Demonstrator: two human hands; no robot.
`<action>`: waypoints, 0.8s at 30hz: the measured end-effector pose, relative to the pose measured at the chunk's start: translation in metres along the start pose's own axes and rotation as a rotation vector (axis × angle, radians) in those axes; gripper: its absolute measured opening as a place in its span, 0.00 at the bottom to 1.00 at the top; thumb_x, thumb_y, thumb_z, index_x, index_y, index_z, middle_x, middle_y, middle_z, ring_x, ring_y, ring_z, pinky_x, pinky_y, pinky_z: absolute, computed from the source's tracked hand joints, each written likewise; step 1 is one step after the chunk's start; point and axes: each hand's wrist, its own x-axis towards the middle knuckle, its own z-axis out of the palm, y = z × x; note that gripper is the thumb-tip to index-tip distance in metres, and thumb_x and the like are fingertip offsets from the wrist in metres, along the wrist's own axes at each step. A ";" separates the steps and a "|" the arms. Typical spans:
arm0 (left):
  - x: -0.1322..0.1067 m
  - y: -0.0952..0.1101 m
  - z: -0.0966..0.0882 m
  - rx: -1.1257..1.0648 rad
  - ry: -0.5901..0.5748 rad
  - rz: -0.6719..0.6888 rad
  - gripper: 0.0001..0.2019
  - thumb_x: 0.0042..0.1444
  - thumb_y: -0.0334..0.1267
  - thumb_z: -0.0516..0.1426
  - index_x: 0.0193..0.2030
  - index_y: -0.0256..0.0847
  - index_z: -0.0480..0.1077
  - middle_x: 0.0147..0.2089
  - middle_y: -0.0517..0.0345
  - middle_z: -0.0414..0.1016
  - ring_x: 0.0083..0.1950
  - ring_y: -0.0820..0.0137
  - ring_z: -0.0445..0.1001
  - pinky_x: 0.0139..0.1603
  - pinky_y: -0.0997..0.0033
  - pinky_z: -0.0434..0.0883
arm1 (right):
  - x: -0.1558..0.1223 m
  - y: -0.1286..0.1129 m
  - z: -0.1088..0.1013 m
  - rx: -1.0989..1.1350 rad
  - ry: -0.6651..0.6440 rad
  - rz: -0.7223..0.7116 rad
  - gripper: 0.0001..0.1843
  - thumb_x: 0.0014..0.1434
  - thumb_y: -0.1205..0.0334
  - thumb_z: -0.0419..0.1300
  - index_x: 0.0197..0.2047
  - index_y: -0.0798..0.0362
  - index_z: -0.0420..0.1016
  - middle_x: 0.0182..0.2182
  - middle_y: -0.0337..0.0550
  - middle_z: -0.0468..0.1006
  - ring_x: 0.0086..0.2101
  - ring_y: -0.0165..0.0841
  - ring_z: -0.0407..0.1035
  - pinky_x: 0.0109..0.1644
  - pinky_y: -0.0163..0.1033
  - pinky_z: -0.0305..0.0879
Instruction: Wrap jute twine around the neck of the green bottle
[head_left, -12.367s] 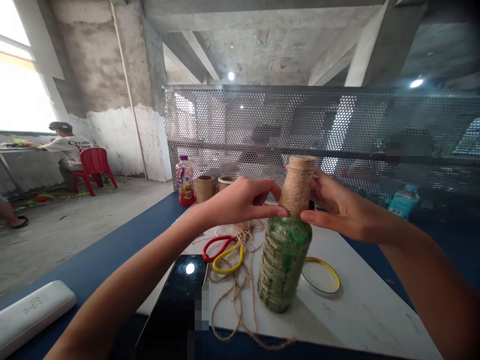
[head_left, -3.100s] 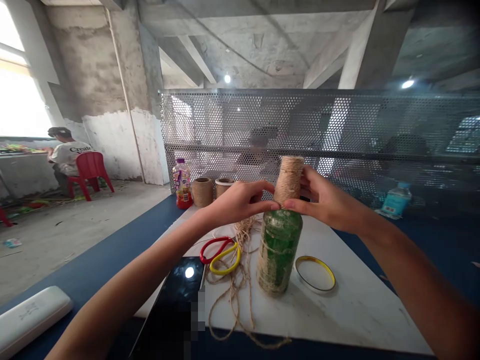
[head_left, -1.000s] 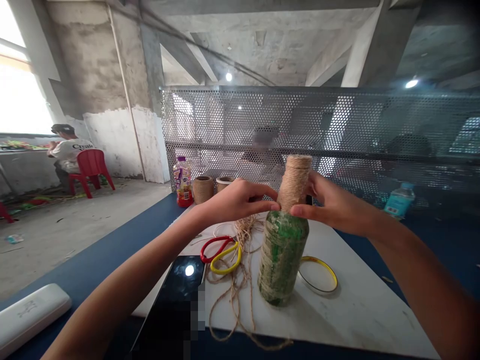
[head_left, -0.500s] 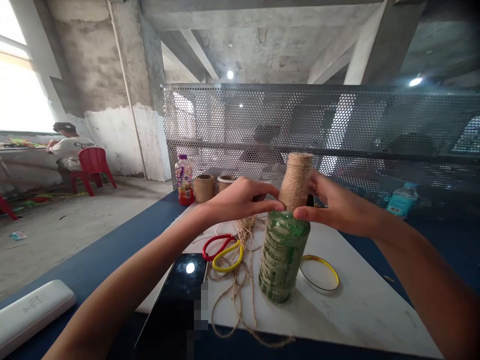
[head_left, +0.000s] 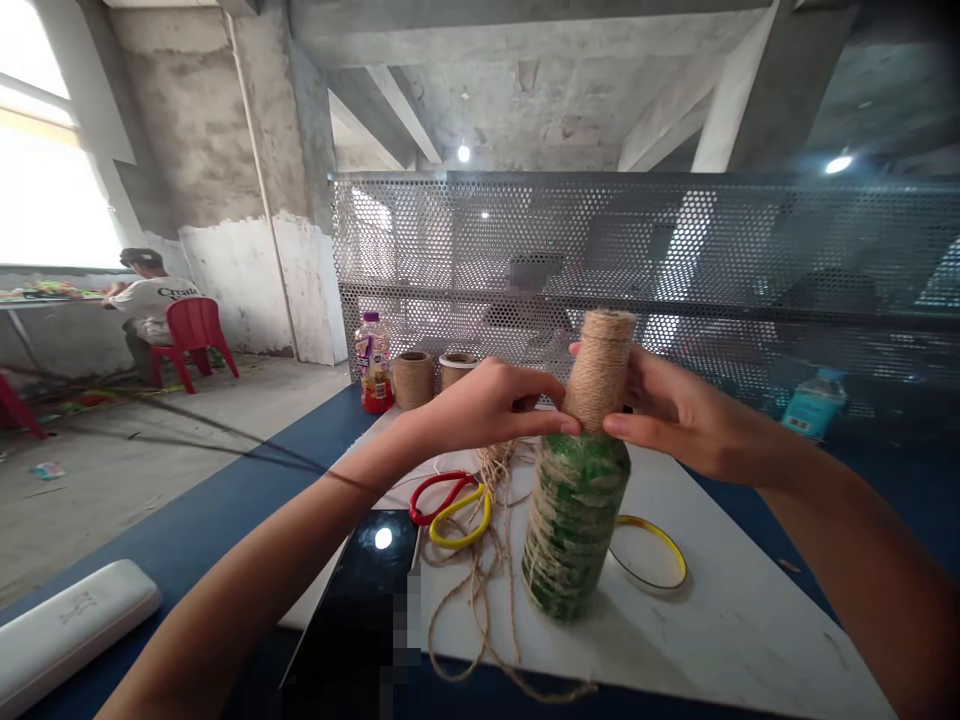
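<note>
The window (head_left: pixel 56 160) glares blown-out white at left, the right side dimmer

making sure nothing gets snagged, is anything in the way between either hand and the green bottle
Nothing visible: the left hand and right hand both touch the green bottle at its twine-wrapped neck. The scissor handles lie to its left and the yellow-edged ring to its right, not between it and either hand.
</note>
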 end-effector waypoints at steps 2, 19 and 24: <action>0.000 0.000 0.000 0.006 0.007 0.003 0.19 0.57 0.50 0.58 0.38 0.33 0.76 0.22 0.65 0.64 0.24 0.79 0.59 0.24 0.78 0.57 | 0.001 0.004 -0.002 -0.094 0.022 0.025 0.36 0.55 0.63 0.65 0.63 0.36 0.55 0.62 0.37 0.63 0.62 0.45 0.56 0.62 0.50 0.63; 0.000 -0.001 -0.001 0.026 0.008 -0.010 0.17 0.56 0.50 0.58 0.36 0.34 0.75 0.20 0.67 0.61 0.22 0.80 0.57 0.23 0.78 0.56 | 0.004 0.008 -0.002 -0.097 0.032 -0.023 0.35 0.54 0.60 0.66 0.61 0.36 0.57 0.62 0.38 0.63 0.62 0.44 0.57 0.62 0.50 0.62; 0.000 0.000 -0.001 0.024 0.014 -0.005 0.17 0.56 0.50 0.58 0.36 0.35 0.75 0.20 0.67 0.61 0.22 0.80 0.57 0.23 0.78 0.56 | 0.005 0.009 0.001 -0.071 0.058 0.013 0.35 0.55 0.62 0.65 0.61 0.39 0.54 0.58 0.40 0.69 0.58 0.42 0.63 0.58 0.48 0.67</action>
